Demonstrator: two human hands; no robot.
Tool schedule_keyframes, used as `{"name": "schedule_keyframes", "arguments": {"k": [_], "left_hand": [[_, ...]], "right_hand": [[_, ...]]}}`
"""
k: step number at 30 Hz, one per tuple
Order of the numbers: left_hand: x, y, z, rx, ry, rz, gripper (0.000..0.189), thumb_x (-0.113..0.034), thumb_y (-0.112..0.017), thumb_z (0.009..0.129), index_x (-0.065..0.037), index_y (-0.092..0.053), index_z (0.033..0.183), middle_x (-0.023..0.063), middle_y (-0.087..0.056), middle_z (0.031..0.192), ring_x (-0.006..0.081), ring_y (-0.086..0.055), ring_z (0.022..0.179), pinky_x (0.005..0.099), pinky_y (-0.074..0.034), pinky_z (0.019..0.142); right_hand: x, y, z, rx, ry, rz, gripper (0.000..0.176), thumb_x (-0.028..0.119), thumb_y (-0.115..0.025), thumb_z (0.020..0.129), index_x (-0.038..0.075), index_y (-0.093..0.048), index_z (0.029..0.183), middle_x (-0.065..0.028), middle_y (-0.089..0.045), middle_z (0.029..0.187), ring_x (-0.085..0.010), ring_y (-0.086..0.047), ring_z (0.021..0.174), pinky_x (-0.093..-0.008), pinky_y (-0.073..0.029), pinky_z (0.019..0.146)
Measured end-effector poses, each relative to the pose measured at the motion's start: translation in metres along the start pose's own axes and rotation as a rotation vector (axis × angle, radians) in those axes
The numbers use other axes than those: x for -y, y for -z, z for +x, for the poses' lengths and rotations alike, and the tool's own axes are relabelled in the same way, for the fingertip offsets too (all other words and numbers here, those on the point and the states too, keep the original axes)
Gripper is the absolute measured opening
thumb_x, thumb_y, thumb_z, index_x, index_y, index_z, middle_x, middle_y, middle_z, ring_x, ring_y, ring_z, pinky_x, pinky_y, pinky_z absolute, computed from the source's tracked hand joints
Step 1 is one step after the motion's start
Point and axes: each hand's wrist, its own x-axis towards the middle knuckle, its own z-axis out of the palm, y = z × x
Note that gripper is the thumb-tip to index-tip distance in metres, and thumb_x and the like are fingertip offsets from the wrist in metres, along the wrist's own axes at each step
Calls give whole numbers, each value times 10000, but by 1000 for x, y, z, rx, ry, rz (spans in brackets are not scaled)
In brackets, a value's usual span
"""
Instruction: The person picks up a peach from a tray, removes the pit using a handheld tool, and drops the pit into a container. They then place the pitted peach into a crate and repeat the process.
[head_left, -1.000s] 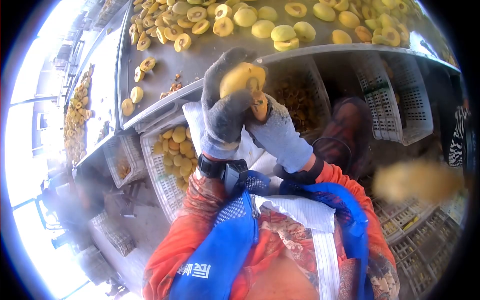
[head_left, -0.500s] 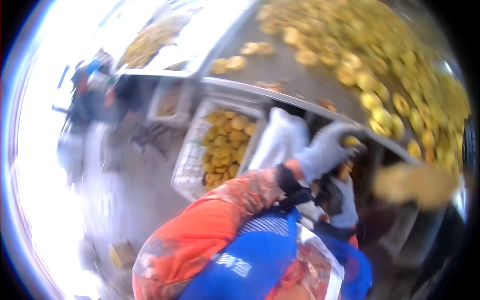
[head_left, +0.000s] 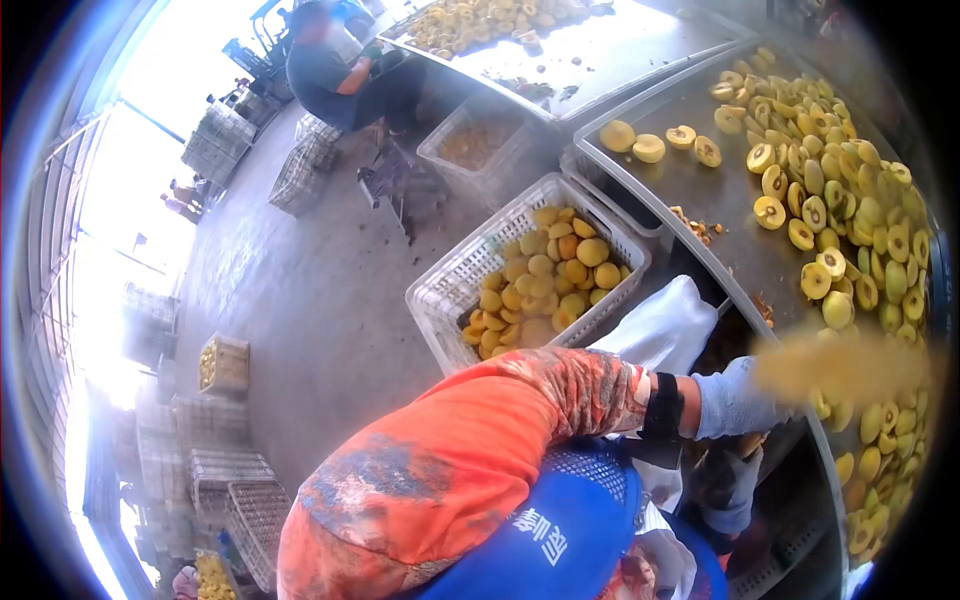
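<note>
My left hand (head_left: 740, 399), in a pale grey glove, reaches out at the metal table's near edge. A blurred tan patch covers its fingers, so their grip is hidden. Below it, my right hand (head_left: 728, 492), in a grey glove with a dark palm, is in shadow close to my blue apron (head_left: 560, 535). Its fingers look curled at a small yellow-brown piece (head_left: 748, 444) that I cannot make out. Many halved yellow fruits (head_left: 815, 215), like peaches, some with pits showing, cover the metal table (head_left: 690, 185).
A white plastic crate (head_left: 440, 300) of yellow fruit halves stands left of the table, beside a white cloth or bag (head_left: 665, 325). Behind are a tub (head_left: 475, 150), a small stool (head_left: 392, 190) and a seated person (head_left: 335, 75) at another table. Stacked crates (head_left: 235, 490) stand at left.
The view has swung and sharpened. My left hand, earlier closed around a yellow-green fruit in front of the table, has extended to the table edge, its fingers now behind the blurred patch.
</note>
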Motion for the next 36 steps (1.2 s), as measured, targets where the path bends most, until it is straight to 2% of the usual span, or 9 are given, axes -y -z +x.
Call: {"name": "schedule_keyframes", "arguments": {"k": [9,15,18,21,24,27,30,33,36], "left_hand": [[-7,-2,-16,37,52,-19,468,-100,-726,689,-125,-592,1136,129,-560,999,339,-578,905,406,-474,781],[-4,9,-13,4,-228,40,449,-143,-745,675,-135,-603,1100,121,-571,1008,333,-576,926,420,-470,781],[10,-3,-14,1,-74,-84,429,-169,-756,662,-140,-618,1067,117,-581,988,326,-580,921,416,-472,776],[5,0,-7,150,89,-2,384,-134,-751,666,-128,-632,1031,119,-589,952,327,-586,906,409,-478,775],[-12,14,-10,95,-68,29,354,-104,-730,695,-104,-638,1037,124,-590,928,340,-588,881,403,-485,785],[-4,2,-17,-61,-118,-253,306,-93,-708,732,-75,-659,1034,114,-618,936,295,-615,897,366,-492,801],[-12,14,-10,169,190,-697,288,-101,-698,752,-56,-679,1037,102,-655,984,232,-625,942,330,-493,816],[-21,28,-7,246,295,-821,260,-81,-691,753,-39,-692,1010,96,-680,998,193,-629,942,323,-497,815],[27,1,7,486,152,-653,255,-108,-677,760,-32,-692,1003,112,-687,966,206,-640,895,327,-502,795]], "right_hand": [[10,6,-10,-74,-10,-26,96,12,-578,801,28,-536,887,-58,-550,661,-175,-544,509,-286,-419,413],[13,6,-14,0,-94,81,92,28,-589,800,34,-537,875,-50,-535,644,-166,-524,492,-281,-404,407],[13,6,-17,34,-145,142,90,36,-595,799,36,-537,869,-46,-527,635,-162,-514,483,-279,-396,404],[14,7,-17,72,-191,190,90,44,-600,798,39,-538,863,-42,-519,626,-158,-505,474,-277,-389,401],[15,5,-19,104,-238,239,91,52,-606,797,42,-538,857,-38,-512,617,-154,-495,466,-275,-381,398],[16,4,-19,135,-276,297,92,60,-611,796,45,-539,851,-34,-504,609,-149,-485,457,-273,-374,395],[17,7,-22,147,-319,347,94,68,-617,795,48,-539,845,-30,-496,600,-145,-475,449,-271,-366,392],[20,7,-22,163,-346,387,97,76,-622,794,51,-540,839,-26,-488,591,-141,-466,440,-268,-358,389],[22,6,-20,173,-374,428,101,84,-628,793,54,-540,833,-23,-481,582,-137,-456,431,-266,-351,386]]}}
